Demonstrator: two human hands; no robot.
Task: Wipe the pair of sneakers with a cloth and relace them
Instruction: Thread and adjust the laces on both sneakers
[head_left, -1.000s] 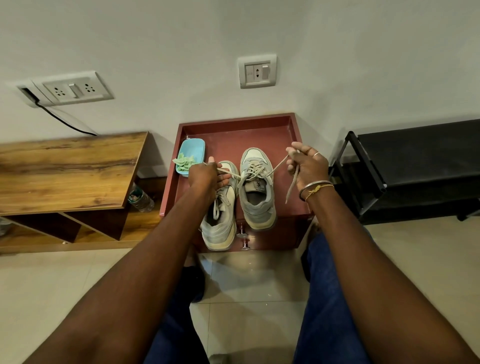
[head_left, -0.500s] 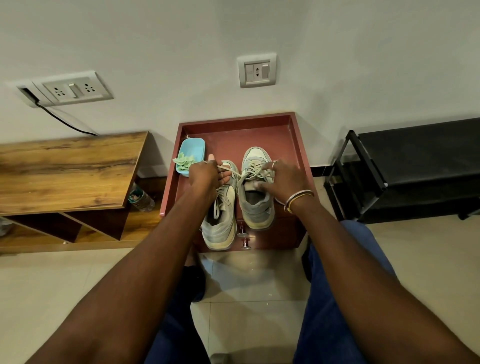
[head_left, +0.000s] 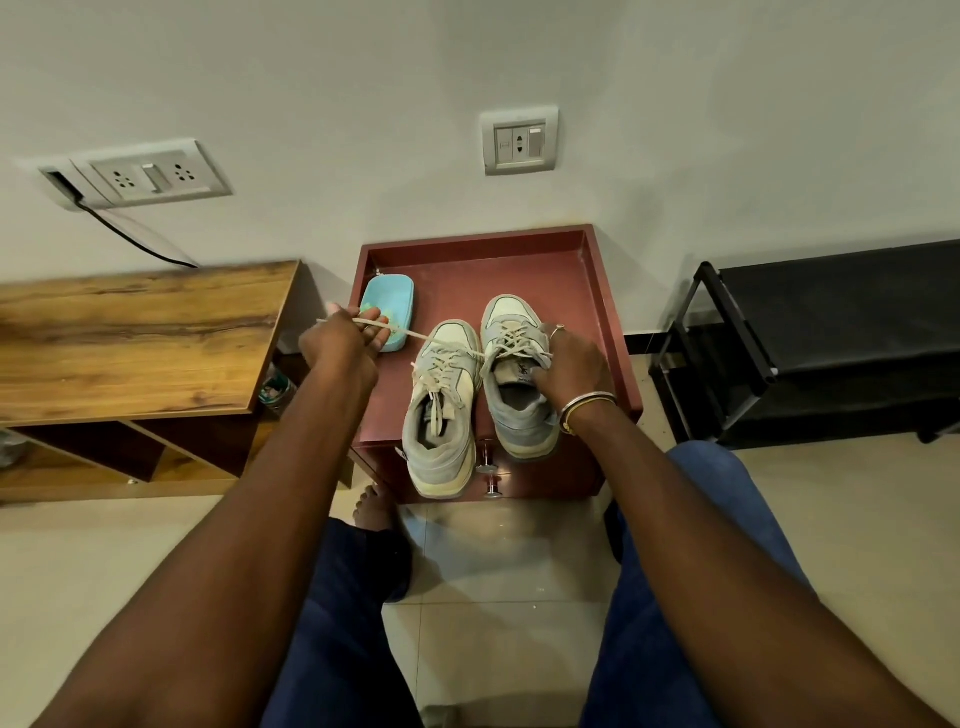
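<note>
**Lace drawn out to the left**

The left hand (head_left: 340, 351) pinches the lace (head_left: 415, 335) between thumb and curled fingers, its end poking out past the knuckles; the right hand (head_left: 569, 364) grips the right sneaker (head_left: 519, 426) at the tongue and side, fingers curled over the laced eyelets. The lace runs taut from that sneaker's lower eyelets, across the toe of the left sneaker (head_left: 441, 436), to the left hand. Both sneakers stand side by side, toes to the wall, on the red cabinet (head_left: 519, 260); the left one's heel overhangs the front edge.

Half a second ago the left hand sat close against the left sneaker's toe; now it has pulled away leftward and hangs over the blue box (head_left: 395, 296) at the cabinet's back left; the right hand has stayed on its sneaker. A pale green scrap (head_left: 399, 327) by the fingers may be the cloth, mostly hidden by the hand.
</note>
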